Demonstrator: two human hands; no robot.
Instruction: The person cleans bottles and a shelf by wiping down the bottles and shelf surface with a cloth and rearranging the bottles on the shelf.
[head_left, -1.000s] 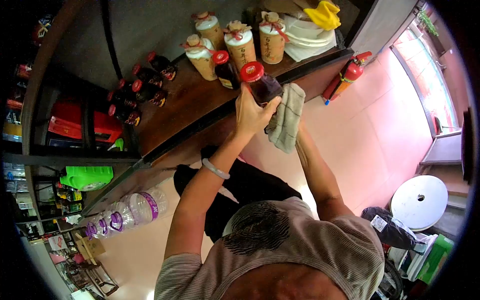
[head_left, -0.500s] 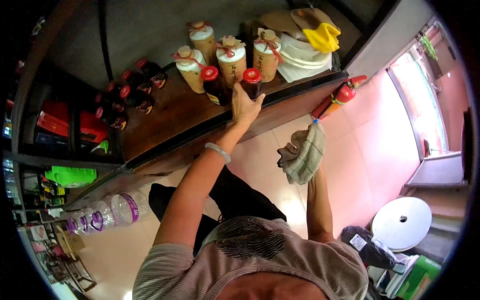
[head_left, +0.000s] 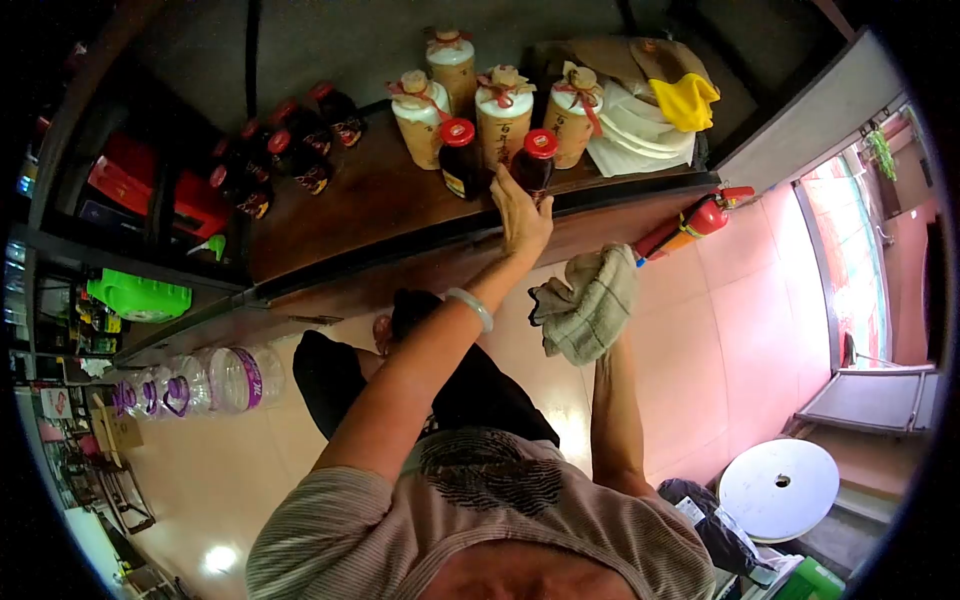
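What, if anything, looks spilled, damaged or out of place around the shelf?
Nothing looks spilled or broken around the left hand or the red-capped bottle at its fingertips. Mildly odd: a yellow cloth lies rumpled over the white stack on the shelf, perhaps left there casually.

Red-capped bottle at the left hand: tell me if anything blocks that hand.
Nothing visible: the left hand is right at the red-capped bottle on the shelf, and the cloth is off to the right.
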